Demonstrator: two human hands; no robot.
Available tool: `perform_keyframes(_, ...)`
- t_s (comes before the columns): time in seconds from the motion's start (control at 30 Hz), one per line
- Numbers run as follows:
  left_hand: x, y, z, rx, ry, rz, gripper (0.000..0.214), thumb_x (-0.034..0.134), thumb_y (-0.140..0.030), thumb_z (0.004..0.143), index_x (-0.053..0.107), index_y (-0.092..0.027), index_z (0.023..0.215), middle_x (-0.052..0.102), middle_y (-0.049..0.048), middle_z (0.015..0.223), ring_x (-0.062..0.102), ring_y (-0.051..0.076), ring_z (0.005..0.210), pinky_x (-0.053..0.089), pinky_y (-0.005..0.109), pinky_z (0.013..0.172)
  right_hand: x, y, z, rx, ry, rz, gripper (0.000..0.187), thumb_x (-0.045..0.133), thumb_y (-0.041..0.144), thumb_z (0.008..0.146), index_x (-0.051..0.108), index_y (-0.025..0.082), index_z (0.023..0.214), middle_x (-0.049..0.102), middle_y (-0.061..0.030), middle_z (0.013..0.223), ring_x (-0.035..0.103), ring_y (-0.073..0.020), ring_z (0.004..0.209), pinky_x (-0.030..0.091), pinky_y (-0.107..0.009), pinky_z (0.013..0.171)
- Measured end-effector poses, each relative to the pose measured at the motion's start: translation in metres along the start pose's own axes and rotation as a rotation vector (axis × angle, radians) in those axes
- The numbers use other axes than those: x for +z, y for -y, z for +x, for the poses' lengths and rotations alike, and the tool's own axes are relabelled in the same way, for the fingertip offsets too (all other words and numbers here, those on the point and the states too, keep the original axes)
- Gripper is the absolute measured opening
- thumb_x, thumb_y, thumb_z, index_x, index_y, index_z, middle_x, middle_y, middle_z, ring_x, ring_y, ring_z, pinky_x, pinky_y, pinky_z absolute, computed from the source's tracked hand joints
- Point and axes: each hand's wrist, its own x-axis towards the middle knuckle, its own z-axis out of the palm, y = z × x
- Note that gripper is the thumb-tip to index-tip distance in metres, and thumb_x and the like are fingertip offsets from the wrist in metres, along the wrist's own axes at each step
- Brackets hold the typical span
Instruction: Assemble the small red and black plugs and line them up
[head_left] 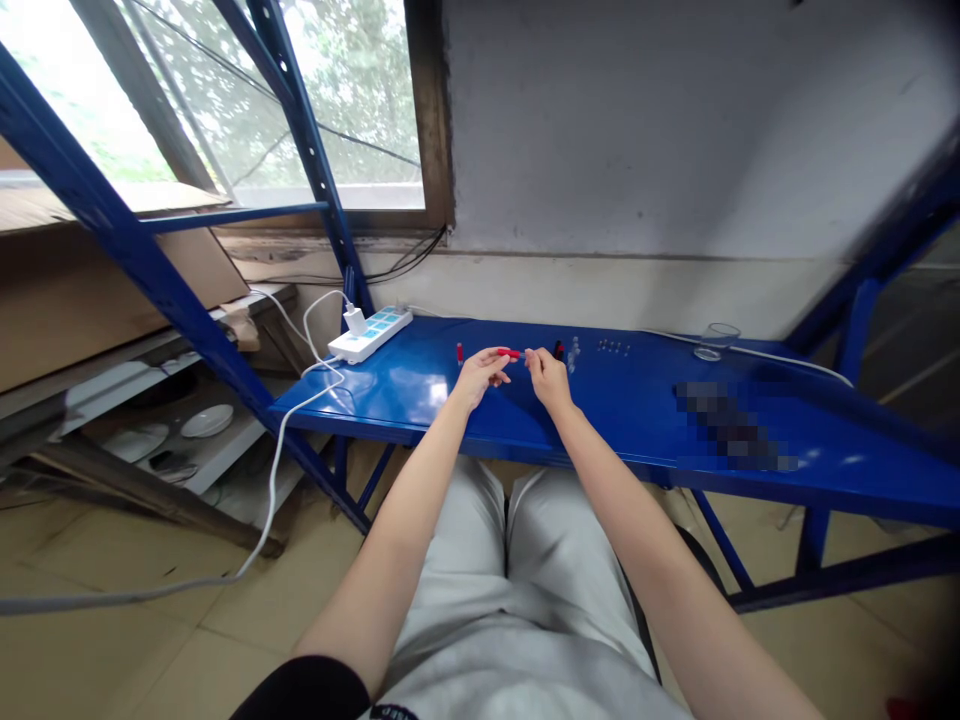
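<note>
Over the blue metal shelf [420, 400] my left hand [480, 374] pinches a small red piece [510, 353] between thumb and fingers. Just to the right, my right hand [546, 376] has its fingers curled close to the red piece's end; whether they touch it I cannot tell. Another small red part [460, 352] stands on the shelf left of my hands. A dark part [559, 349] and some small clear bits [574, 354] lie just behind my right hand.
A white power strip [371, 334] with a plugged charger and white cable sits at the shelf's back left. Several small dark screws [613, 347] lie further right, then a clear glass cup [718, 338]. Blue rack posts [135, 240] and a side shelf with plates stand left.
</note>
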Motion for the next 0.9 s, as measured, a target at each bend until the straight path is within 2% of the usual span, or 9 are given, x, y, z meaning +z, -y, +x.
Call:
perform_keyframes(0.33, -0.003, 0.008, 0.005, 0.016, -0.027, 0.033, 0.043, 0.074, -0.038, 0.062, 0.062, -0.012, 0.094, 0.068, 0.009, 0.089, 0.057, 0.006, 0.048, 0.033, 0.018, 0.045, 0.007, -0.005, 0.001, -0.026, 0.066, 0.085, 0.036, 0.036, 0.05, 0.087, 0.056, 0.019, 0.09, 0.064, -0.0061, 0.084, 0.058, -0.0151, 0.068, 0.043, -0.026, 0.064)
perform_keyframes(0.57, -0.004, 0.009, 0.007, 0.073, -0.113, 0.117, 0.04, 0.071, -0.041, 0.063, 0.062, -0.012, 0.089, 0.068, 0.0079, 0.084, 0.055, 0.006, 0.046, 0.032, 0.019, 0.042, 0.005, -0.002, -0.001, -0.101, 0.115, -0.019, 0.028, 0.043, 0.043, 0.087, 0.057, 0.02, 0.093, 0.062, -0.0045, 0.086, 0.053, -0.013, 0.064, 0.042, -0.025, 0.062)
perform_keyframes(0.7, -0.001, 0.008, 0.006, 0.146, -0.201, 0.248, 0.035, 0.07, -0.04, 0.064, 0.062, -0.012, 0.083, 0.066, 0.0045, 0.075, 0.052, 0.005, 0.043, 0.032, 0.019, 0.04, 0.002, -0.001, -0.002, -0.161, 0.113, -0.171, 0.021, 0.046, 0.037, 0.085, 0.059, 0.02, 0.09, 0.057, -0.0069, 0.096, 0.054, -0.0144, 0.072, 0.04, -0.025, 0.061)
perform_keyframes(0.8, 0.0, 0.009, 0.005, 0.219, -0.298, 0.361, 0.03, 0.067, -0.04, 0.067, 0.061, -0.014, 0.08, 0.063, 0.0012, 0.07, 0.048, 0.004, 0.04, 0.036, 0.02, 0.042, 0.003, -0.005, 0.0, -0.159, 0.117, -0.264, 0.016, 0.048, 0.031, 0.084, 0.059, 0.02, 0.085, 0.056, -0.0072, 0.09, 0.054, -0.0171, 0.078, 0.04, -0.027, 0.065)
perform_keyframes(0.9, -0.001, 0.012, 0.005, 0.284, -0.336, 0.459, 0.027, 0.065, -0.039, 0.069, 0.06, -0.015, 0.08, 0.059, -0.0009, 0.067, 0.048, 0.005, 0.042, 0.039, 0.019, 0.043, 0.003, -0.011, 0.003, -0.102, 0.125, -0.277, 0.013, 0.05, 0.028, 0.082, 0.059, 0.019, 0.081, 0.055, -0.0048, 0.076, 0.053, -0.0171, 0.073, 0.04, -0.028, 0.066)
